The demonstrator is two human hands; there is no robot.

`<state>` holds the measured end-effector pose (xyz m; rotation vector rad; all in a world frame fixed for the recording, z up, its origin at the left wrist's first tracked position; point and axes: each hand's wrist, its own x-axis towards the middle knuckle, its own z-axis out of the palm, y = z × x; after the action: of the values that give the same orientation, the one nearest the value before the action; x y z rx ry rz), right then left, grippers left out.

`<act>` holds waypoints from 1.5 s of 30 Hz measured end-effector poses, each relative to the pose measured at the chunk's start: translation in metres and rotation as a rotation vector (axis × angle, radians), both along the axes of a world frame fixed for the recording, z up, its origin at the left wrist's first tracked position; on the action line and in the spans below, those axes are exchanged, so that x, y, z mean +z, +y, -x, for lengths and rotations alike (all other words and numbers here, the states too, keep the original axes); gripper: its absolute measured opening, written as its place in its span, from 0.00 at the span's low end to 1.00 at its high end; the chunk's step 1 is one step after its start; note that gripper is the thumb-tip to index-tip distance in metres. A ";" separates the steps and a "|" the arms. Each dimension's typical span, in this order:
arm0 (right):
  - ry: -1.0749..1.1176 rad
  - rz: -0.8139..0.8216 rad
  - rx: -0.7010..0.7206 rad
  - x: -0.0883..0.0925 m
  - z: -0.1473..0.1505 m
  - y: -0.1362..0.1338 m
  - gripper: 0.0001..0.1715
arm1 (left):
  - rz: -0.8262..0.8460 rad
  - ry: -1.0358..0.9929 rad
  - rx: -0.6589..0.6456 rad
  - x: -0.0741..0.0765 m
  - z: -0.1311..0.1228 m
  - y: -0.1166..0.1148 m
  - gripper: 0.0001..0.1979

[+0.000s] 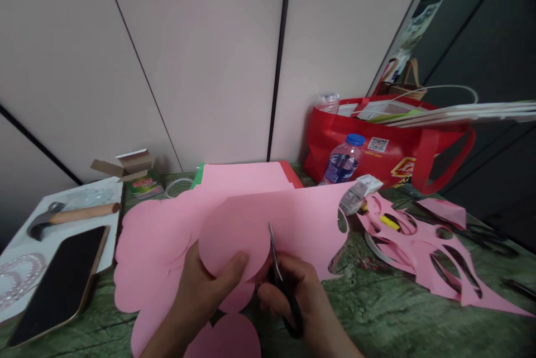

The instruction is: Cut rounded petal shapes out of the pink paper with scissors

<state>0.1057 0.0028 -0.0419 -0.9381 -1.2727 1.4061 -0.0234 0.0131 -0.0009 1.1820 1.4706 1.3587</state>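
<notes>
Head view: scissors (280, 271) meet pink paper (251, 218) above a green surface (377, 313).
Thumb on top, the left hand (205, 288) pinches the paper's rounded edge, steadying it for the blades; the right hand (299, 296) is closed through the scissors' handles, blades pointing up into the paper. Scraps (422, 249) lie to the right.

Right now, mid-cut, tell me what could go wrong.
1. The left hand pinches the pink paper with its thumb close to the scissors in the right hand; a slip could nick it.
2. The paper is bent upward and held by one hand only, so the cut may wander or tear.
3. Scraps partly cover a yellow object; a reaching hand might miss it.
</notes>
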 end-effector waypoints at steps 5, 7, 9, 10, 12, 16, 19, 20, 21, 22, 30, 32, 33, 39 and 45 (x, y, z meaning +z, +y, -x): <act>0.027 0.012 0.013 0.003 -0.001 -0.001 0.20 | -0.012 0.022 -0.006 0.000 0.001 0.000 0.12; 0.020 0.021 0.028 0.004 -0.001 -0.002 0.20 | -0.028 0.020 -0.007 0.001 0.001 0.000 0.11; 0.017 0.022 0.029 0.005 -0.001 -0.002 0.20 | -0.046 0.008 -0.001 0.000 0.001 0.001 0.10; 0.011 0.022 0.024 0.005 -0.001 -0.002 0.20 | -0.052 0.006 0.006 0.000 0.002 0.001 0.10; 0.003 0.027 0.014 0.005 0.000 -0.002 0.20 | -0.057 0.013 0.008 0.000 0.002 0.001 0.10; 0.000 0.064 0.010 0.006 0.000 -0.002 0.19 | -0.055 0.038 -0.003 0.000 0.002 0.001 0.10; -0.008 0.090 0.012 0.006 0.001 -0.003 0.16 | -0.053 0.035 0.002 -0.001 0.003 0.002 0.10; -0.004 0.094 0.004 0.006 0.002 -0.003 0.15 | -0.056 0.027 0.011 -0.002 0.003 0.002 0.10; 0.001 0.097 -0.001 0.005 0.002 -0.003 0.15 | -0.063 0.014 0.022 -0.003 0.004 0.003 0.10; 0.010 0.097 -0.010 0.004 0.003 -0.003 0.15 | -0.070 0.002 0.029 -0.004 0.004 0.003 0.09; 0.106 0.119 -0.001 -0.002 0.005 -0.004 0.19 | -0.019 0.019 -0.023 -0.005 -0.009 0.000 0.16; 0.132 0.118 0.023 -0.004 0.006 -0.004 0.19 | 0.023 0.036 -0.007 -0.002 -0.014 -0.002 0.14; 0.134 0.124 0.038 -0.005 0.006 -0.004 0.19 | 0.032 0.016 0.004 -0.002 -0.016 -0.003 0.12; 0.118 0.092 -0.017 -0.004 0.003 0.000 0.17 | 0.029 -0.072 0.017 0.000 -0.021 -0.006 0.05; 0.129 0.060 -0.028 -0.003 -0.001 0.003 0.18 | 0.032 -0.065 -0.020 -0.001 -0.022 -0.007 0.05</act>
<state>0.1070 0.0054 -0.0445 -0.8869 -1.1235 1.4656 -0.0018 0.0061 -0.0016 1.1195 1.4255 1.3427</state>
